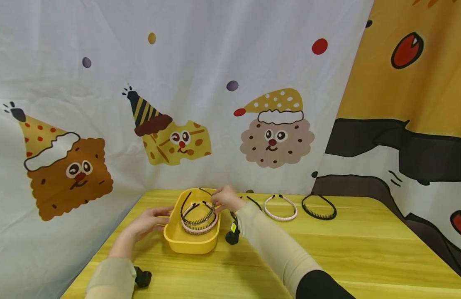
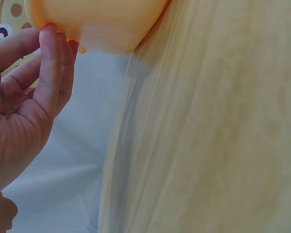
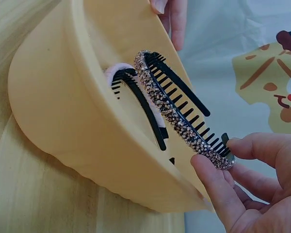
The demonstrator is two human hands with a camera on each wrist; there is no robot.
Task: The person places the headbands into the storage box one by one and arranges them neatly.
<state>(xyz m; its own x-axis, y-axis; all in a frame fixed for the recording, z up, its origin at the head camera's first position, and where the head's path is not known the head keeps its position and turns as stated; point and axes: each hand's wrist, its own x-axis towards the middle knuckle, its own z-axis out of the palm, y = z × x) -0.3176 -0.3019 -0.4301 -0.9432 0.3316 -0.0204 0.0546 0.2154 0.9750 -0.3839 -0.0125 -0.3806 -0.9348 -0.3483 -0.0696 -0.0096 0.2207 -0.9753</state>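
My right hand pinches one end of a glittery, rhinestone-covered headband with black comb teeth, between thumb and fingers. The headband hangs tilted over and partly inside a yellow plastic basket. Below it in the basket lie other headbands, among them a pink one with black teeth. My left hand is at the basket's left side, its lightly bent fingers touching the outer wall just below the rim. How far its fingertips reach over the rim is hard to tell.
Right of the basket, a pink headband and a black toothed headband lie along the table's back. Another dark headband is partly hidden behind my right forearm. A printed curtain hangs behind the wooden table.
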